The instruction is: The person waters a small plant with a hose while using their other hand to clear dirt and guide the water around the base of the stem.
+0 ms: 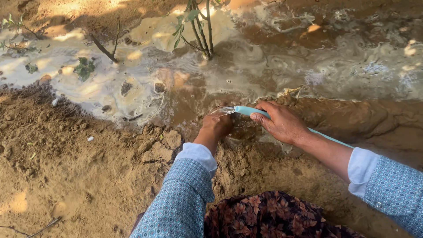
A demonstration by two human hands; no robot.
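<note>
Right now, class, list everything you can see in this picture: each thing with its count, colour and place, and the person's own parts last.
hose: one, light blue, runs from the right to the puddle's edge, water pouring from its tip
muddy water: one pool, brown with pale foam, across the top
sapling: one, green leaves and thin stems, standing in the water at top centre
bare twig: one, dark, upper left in the water
soil: dry, brown, clumped, lower left
patterned cloth: one, dark with rust flowers, bottom centre
sleeves: two, blue patterned with white cuffs
left hand: at the hose tip, in the stream
right hand: gripping the hose
</note>
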